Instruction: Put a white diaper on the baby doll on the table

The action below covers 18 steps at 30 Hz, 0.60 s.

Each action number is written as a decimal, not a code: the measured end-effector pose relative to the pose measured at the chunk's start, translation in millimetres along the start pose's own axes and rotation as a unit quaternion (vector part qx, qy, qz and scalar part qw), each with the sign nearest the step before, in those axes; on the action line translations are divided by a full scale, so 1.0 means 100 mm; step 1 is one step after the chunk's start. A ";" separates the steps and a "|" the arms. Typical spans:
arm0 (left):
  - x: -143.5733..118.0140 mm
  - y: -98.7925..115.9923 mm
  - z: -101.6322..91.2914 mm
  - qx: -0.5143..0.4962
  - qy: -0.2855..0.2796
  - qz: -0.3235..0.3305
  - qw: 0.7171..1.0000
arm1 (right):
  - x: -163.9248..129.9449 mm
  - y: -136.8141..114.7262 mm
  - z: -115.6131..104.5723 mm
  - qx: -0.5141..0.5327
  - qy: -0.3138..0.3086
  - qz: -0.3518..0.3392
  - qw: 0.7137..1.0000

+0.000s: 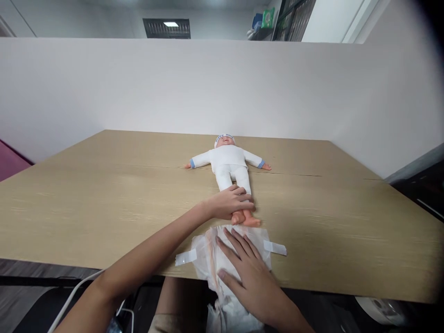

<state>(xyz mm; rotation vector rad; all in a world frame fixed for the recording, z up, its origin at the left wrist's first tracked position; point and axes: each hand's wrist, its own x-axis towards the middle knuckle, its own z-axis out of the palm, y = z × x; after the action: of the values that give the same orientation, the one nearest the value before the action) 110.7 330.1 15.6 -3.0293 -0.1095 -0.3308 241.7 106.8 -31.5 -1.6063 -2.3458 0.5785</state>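
Note:
A baby doll in a white top and white trousers lies on its back, arms spread, its head toward the wall. My left hand is closed around the doll's lower legs, just above its bare feet. Nearer to me, an unfolded white diaper hangs partly over the table's front edge, with its tape tabs stretched out to both sides. Flat on top of the diaper rests my right hand, fingers spread. The diaper's upper edge lies close below the doll's feet.
The wooden table meets a white partition wall at the back. A white cable runs past the front edge at the left. On the right stands a dark object. Below the table, a round white device is partly visible.

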 end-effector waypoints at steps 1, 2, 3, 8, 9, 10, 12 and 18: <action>0.02 -0.01 -0.05 -0.023 0.007 -0.006 1.000 | 0.02 0.02 -0.04 0.014 -0.019 0.003 1.000; 0.04 -0.03 -0.12 -0.052 0.017 -0.017 0.998 | 0.05 0.04 -0.07 0.028 -0.037 0.006 0.999; 0.06 -0.06 -0.20 -0.085 0.028 -0.026 0.996 | 0.08 0.06 -0.11 0.041 -0.053 0.010 0.998; 0.13 -0.27 -0.71 -0.256 0.083 -0.069 0.961 | 0.37 0.19 -0.23 0.049 -0.068 -0.001 0.996; 0.14 -0.32 -0.80 -0.282 0.089 -0.087 0.951 | 0.46 0.23 -0.24 0.042 -0.061 -0.003 0.997; 0.14 -0.37 -0.88 -0.306 0.094 -0.108 0.941 | 0.56 0.27 -0.24 0.034 -0.053 -0.001 0.998; 0.14 -0.47 -1.00 -0.348 0.105 -0.138 0.921 | 0.79 0.36 -0.25 0.016 -0.036 0.000 0.999; 0.09 -0.66 -1.19 -0.381 0.166 -0.168 0.894 | 1.61 0.68 -0.26 -0.018 0.024 -0.023 0.999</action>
<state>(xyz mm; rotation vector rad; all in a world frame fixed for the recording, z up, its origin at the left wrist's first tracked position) 88.8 384.5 138.4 -3.6229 -0.6163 -1.1660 249.9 282.9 -42.7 -1.5606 -2.3646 0.4855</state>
